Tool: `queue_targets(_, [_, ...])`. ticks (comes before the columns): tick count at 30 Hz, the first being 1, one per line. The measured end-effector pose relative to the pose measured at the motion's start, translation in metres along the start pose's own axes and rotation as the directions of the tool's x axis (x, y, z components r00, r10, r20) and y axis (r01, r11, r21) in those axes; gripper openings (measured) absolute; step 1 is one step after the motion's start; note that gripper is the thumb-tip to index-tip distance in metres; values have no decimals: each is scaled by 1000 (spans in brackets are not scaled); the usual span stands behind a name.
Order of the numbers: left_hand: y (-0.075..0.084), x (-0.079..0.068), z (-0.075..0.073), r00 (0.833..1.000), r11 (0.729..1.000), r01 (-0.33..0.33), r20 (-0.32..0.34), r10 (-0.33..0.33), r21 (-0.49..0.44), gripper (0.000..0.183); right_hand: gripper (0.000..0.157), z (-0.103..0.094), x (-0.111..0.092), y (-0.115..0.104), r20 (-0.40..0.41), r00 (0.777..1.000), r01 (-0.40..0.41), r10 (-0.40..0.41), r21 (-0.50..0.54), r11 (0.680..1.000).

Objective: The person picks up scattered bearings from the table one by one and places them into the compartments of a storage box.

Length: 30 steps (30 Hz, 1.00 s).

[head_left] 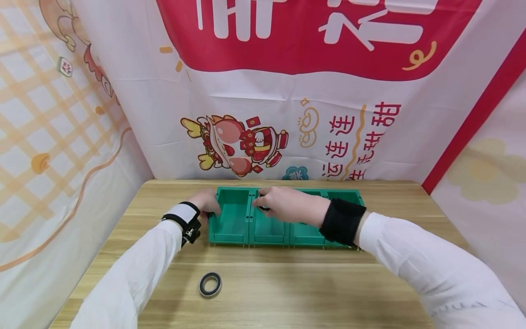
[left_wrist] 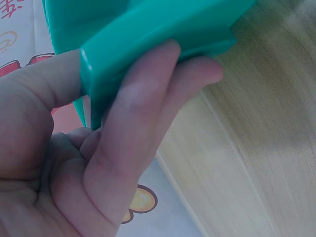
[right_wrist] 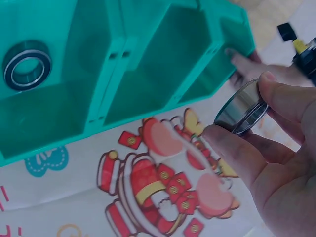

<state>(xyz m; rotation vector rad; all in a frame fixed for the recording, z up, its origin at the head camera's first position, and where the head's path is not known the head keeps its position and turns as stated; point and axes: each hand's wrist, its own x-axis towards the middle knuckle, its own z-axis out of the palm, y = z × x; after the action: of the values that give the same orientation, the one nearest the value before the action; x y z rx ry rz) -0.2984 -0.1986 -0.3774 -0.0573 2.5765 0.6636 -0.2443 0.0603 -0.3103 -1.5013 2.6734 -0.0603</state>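
Observation:
My left hand (head_left: 207, 201) grips the outer side wall of the leftmost green bin (head_left: 229, 238), thumb inside and fingers outside along the wall (left_wrist: 163, 29). Above the second bin from the left (head_left: 269, 238), my right hand (head_left: 289, 204) pinches a shiny metal ring bearing (right_wrist: 238, 109) between thumb and fingers. The bearing is tilted and touches no bin in the right wrist view. Another bearing with a dark seal (right_wrist: 24, 51) lies in a bin farther along the row. On the table in front of the bins lies a third bearing (head_left: 203, 288).
Several green bins stand joined in a row near the back of the wooden table (head_left: 287, 292). My right forearm hides part of the right-hand bins. A printed cloth (head_left: 255, 87) hangs directly behind the table, with more cloth at both sides.

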Motion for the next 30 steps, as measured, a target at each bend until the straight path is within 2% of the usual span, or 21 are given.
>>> queue_targets(10, [-1, 2, 1, 1000, 1000, -15, -10, 15, -4, 16, 37, 15, 23, 25, 3, 999, -44, 44, 24, 999])
queue_targets(21, [-1, 2, 2, 1000, 1000, -17, -16, 17, -10, 15, 36, 57, 45, 44, 72, 989, -133, 130, 42, 990])
queue_targets(26, [0, -1, 1, 1000, 1000, -12, -12, 12, -10, 14, 36, 73, 53, 45, 115, 976, -190, 183, 49, 981])
queue_targets(30, [1, -2, 1, 1000, 1000, -4, -12, 4, -8, 15, 33, 86, 55, 44, 114, 970, -221, 215, 37, 975])
